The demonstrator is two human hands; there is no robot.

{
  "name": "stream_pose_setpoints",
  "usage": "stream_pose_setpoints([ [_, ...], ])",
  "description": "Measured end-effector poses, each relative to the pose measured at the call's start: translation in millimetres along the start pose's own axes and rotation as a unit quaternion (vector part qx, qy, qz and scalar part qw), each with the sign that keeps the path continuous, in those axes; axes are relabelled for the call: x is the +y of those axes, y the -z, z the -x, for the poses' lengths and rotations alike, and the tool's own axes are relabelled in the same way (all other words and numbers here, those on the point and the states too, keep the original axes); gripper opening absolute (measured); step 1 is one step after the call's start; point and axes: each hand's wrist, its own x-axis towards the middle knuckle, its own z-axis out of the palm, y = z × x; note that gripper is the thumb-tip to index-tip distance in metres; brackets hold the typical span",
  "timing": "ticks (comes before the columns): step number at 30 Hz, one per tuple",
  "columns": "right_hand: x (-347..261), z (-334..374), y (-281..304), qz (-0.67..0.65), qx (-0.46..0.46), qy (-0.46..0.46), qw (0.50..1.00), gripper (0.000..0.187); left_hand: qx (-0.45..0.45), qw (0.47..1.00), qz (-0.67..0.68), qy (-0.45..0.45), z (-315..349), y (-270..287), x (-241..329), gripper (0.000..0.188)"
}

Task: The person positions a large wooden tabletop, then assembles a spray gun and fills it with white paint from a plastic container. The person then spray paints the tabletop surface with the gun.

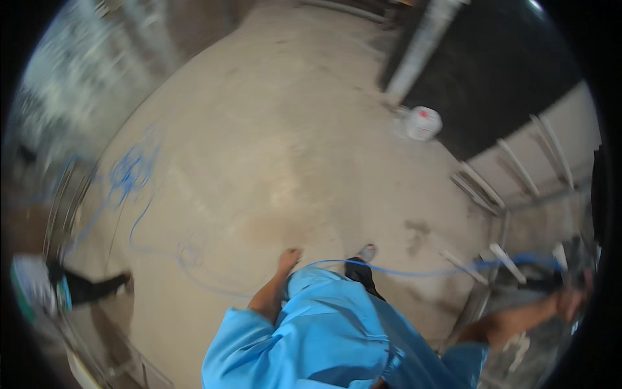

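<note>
My left hand (289, 259) hangs low beside my blue shirt (330, 318), over the floor, its fingers curled in with nothing seen in them. A thin blue hose (414, 273) crosses the floor close by, passing behind my body and my left forearm. Out at the right rim, my arm stretches sideways and my right hand (570, 301) is smeared by motion. It is close to dark clutter and a pale rack there; its fingers cannot be made out, nor whether it touches anything.
More blue hose (129, 170) lies tangled on the floor at the left. A person's dark-clothed leg (97, 290) shows at the left rim by metal frames (61, 201). A white container (423, 124) stands near a pale post (421, 52). Pale bars (518, 167) line the right side.
</note>
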Motion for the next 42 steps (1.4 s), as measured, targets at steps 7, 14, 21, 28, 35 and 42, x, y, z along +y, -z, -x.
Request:
stream_pose_setpoints([
  [7, 329.8, 87.4, -126.5, -0.009, 0.026, -0.205, 0.978, 0.022, 0.041, 0.995, 0.013, 0.089, -93.8, -121.6, 142.3, 0.038],
  [14, 548.4, 233.1, -213.0, -0.107, 0.001, -0.432, 0.896, 0.018, -0.044, 0.989, 0.036, -0.136, -243.7, -274.2, 333.1, 0.037],
  [21, 770.5, 449.8, -237.4, 0.090, -0.170, -0.509, 0.839, 0.019, -0.099, 0.922, -0.299, -0.225, -505.2, -451.4, 445.9, 0.028],
  [28, 947.6, 648.6, -222.7, 0.118, -0.224, -0.590, 0.767, 0.023, -0.014, 0.866, -0.374, -0.332, -758.8, -575.6, 506.3, 0.025],
  [35, 1061.9, 799.4, -163.9, 0.013, -0.283, -0.579, 0.764, 0.029, -0.029, 0.831, -0.430, -0.351, -890.1, -647.4, 477.9, 0.033],
  [42, 1087.3, 902.2, -83.1, -0.017, -0.390, -0.565, 0.727, 0.043, 0.045, 0.729, -0.507, -0.459, -1003.2, -707.9, 434.6, 0.045],
])
